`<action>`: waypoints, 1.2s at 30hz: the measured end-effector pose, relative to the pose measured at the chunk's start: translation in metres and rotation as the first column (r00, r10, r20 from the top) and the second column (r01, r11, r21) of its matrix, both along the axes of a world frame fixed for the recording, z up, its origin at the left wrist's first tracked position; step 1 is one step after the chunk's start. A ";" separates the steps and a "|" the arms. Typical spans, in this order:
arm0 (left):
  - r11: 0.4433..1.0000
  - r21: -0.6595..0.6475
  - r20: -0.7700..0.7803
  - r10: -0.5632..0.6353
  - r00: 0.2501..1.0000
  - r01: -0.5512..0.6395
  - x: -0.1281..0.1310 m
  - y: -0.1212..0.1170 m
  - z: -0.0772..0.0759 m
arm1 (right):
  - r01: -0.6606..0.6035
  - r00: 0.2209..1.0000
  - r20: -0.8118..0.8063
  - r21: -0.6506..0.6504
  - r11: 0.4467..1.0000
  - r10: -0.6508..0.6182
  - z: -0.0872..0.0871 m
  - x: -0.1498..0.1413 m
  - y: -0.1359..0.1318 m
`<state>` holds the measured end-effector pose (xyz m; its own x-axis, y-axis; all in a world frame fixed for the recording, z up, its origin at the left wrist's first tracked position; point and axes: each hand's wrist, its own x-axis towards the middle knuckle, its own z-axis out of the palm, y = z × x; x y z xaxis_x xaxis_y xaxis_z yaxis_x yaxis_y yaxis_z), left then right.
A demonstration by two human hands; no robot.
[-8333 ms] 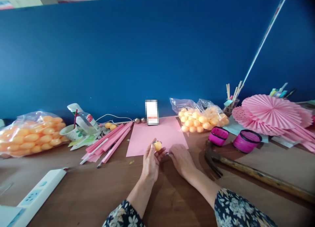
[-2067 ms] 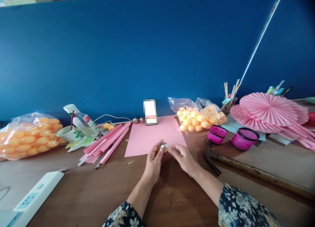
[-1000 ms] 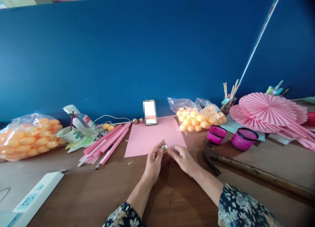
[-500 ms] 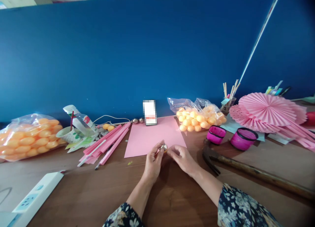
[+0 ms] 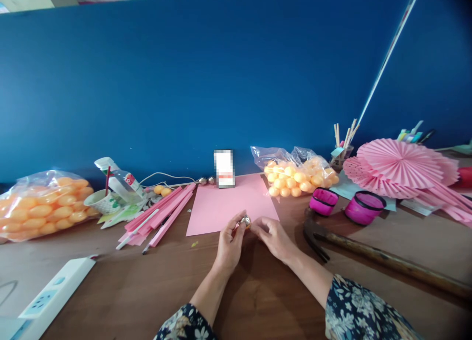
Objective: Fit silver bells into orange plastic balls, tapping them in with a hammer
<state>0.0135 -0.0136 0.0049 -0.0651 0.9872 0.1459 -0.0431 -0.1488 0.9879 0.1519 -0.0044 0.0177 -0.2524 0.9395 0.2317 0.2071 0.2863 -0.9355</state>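
Gripping silvery ball (image 5: 246, 221) in left hand (image 5: 228, 245), lower centre; right hand (image 5: 276, 238) just rightward, fingers pinched, contents unclear.

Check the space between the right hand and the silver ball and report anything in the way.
Nothing visible is in the way. The right hand's fingertips are close beside the silver ball, which the left hand holds. The hammer lies off to the right, outside that gap.

On our brown desk (image 5: 147, 291) we have a pink sheet (image 5: 228, 202), bags of orange balls (image 5: 295, 179), pink strips (image 5: 173, 212), a hammer (image 5: 383, 256) and a power strip (image 5: 55, 293).
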 end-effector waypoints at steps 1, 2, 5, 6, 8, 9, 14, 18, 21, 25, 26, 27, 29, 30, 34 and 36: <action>1.000 -0.002 0.001 0.001 1.000 -0.001 0.000 0.000 0.000 | 0.003 1.000 0.000 0.005 1.000 -0.003 0.000 0.000 0.000; 1.000 -0.004 0.005 0.002 1.000 -0.002 0.000 0.000 0.000 | 0.005 1.000 0.000 0.008 1.000 -0.005 0.000 0.000 0.000; 1.000 -0.010 0.025 0.009 1.000 -0.009 0.001 0.000 0.000 | 0.004 1.000 0.000 0.003 1.000 -0.004 0.000 0.000 -0.001; 1.000 -0.012 0.031 0.011 0.999 -0.011 0.001 -0.001 0.000 | 0.004 1.000 -0.001 0.000 1.000 -0.004 0.001 0.000 -0.001; 1.000 -0.011 0.033 0.013 0.999 -0.013 0.001 -0.001 0.000 | 0.002 1.000 -0.003 -0.004 1.000 -0.002 0.001 0.000 -0.001; 1.000 -0.009 0.030 0.013 0.999 -0.012 0.002 -0.001 0.000 | 0.002 1.000 -0.005 -0.005 1.000 -0.002 0.001 0.000 -0.001; 1.000 -0.018 0.041 0.002 0.999 -0.001 0.002 0.000 -0.002 | 0.003 1.000 -0.021 -0.004 1.000 -0.003 -0.001 0.000 -0.001; 1.000 -0.015 0.041 0.002 0.999 -0.002 0.002 0.000 -0.004 | 0.019 1.000 -0.026 0.004 1.000 -0.019 -0.003 -0.001 -0.001; 1.000 -0.015 0.033 0.015 0.999 -0.014 0.002 0.000 -0.005 | 0.023 0.999 -0.024 -0.002 1.000 -0.023 -0.003 -0.001 0.000; 0.999 -0.025 0.042 0.023 0.999 -0.022 0.003 -0.001 -0.004 | 0.035 0.999 -0.022 0.002 0.999 -0.035 -0.006 -0.001 0.000; 0.999 -0.027 0.046 0.020 0.999 -0.019 0.004 -0.001 -0.003 | 0.041 0.999 -0.023 0.002 0.999 -0.041 -0.006 -0.001 0.000; 0.999 -0.030 0.051 0.018 0.999 -0.016 0.004 -0.001 -0.003 | 0.045 0.999 -0.025 -0.001 0.999 -0.045 -0.007 -0.001 0.000; 0.999 -0.035 0.059 0.022 0.998 -0.020 0.005 -0.001 -0.002 | 0.049 0.998 -0.029 -0.011 0.999 -0.050 -0.009 -0.002 0.000; 0.999 -0.036 0.062 0.028 0.998 -0.025 0.005 -0.002 -0.002 | 0.052 0.998 -0.031 -0.016 0.999 -0.052 -0.009 -0.002 0.000; 0.999 -0.028 0.061 0.046 0.997 -0.045 0.005 -0.001 -0.004 | 0.068 0.997 -0.036 -0.017 0.998 -0.069 -0.010 -0.003 0.000; 0.999 -0.021 0.051 0.049 0.997 -0.048 0.005 -0.001 -0.005 | 0.070 0.997 -0.036 -0.014 0.997 -0.071 -0.009 -0.004 0.000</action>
<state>0.0182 -0.0145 0.0001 -0.1197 0.9854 0.1213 -0.0877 -0.1322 0.9873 0.1484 -0.0044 0.0083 -0.1772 0.9576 0.2271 0.1924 0.2600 -0.9462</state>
